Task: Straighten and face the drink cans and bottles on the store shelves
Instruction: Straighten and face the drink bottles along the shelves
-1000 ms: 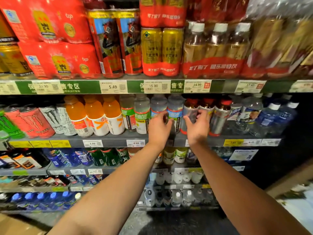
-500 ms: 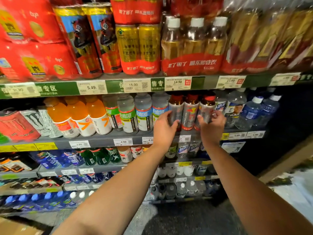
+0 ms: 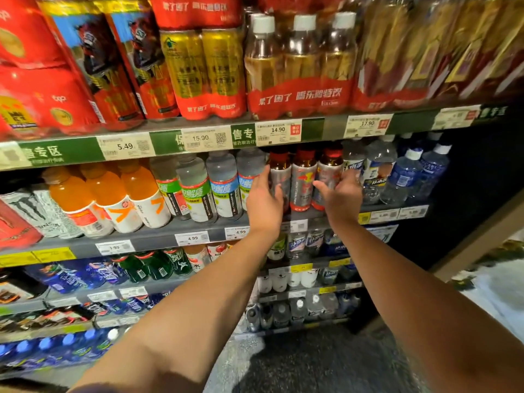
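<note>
Your three red-capped bottles stand at the front of the middle shelf; likely heavy and slick, so hold them at the label. Your left hand and right hand flank them, grip open, fingers loosely touching the outer bottles.

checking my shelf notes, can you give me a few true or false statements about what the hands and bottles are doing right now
1. Both hands are at the red-capped bottles on the second shelf. True.
2. The left hand is lifting an orange drink bottle. False: it is beside the leftmost red-capped bottle, and the orange ones stand apart to the left.
3. The right hand is at the right side of the red-capped group. True.
4. The gold cans stand on the floor. False: they are on the top shelf.
</note>
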